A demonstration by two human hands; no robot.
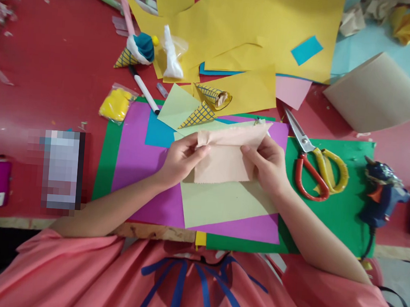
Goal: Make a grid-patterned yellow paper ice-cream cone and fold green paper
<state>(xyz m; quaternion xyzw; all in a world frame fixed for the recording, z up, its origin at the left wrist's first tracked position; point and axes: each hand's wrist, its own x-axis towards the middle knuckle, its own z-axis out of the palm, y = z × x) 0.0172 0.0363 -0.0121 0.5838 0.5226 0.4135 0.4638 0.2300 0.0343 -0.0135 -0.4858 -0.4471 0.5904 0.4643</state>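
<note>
Head view: a tan paper (225, 169) is held level between the two hands, above a pale green sheet (225, 205) that lies across a purple sheet (137, 167) on the red tabletop (73, 79). The left hand (181, 159) pinches the paper near its left end, thumb on top and the other fingers mostly hidden; the right hand (269, 167) grips the opposite end in the same way, the thumb pressing near a fold. The paper's far edge is turned over in a creased strip, and its near edge is finely wavy. Just beyond it lie a yellow gridded cone (197, 117) and an open-mouthed cone (209, 93) with crumpled paper inside. To the right, scissors (309, 146) with one red and one yellow handle rest partly on a green sheet (347, 233), near a blue glue gun (386, 194). On the left, a white marker (146, 93) lies beyond a packet of yellow material (116, 104), and a decorated cone (125, 58) sits near the marker's far end
</note>
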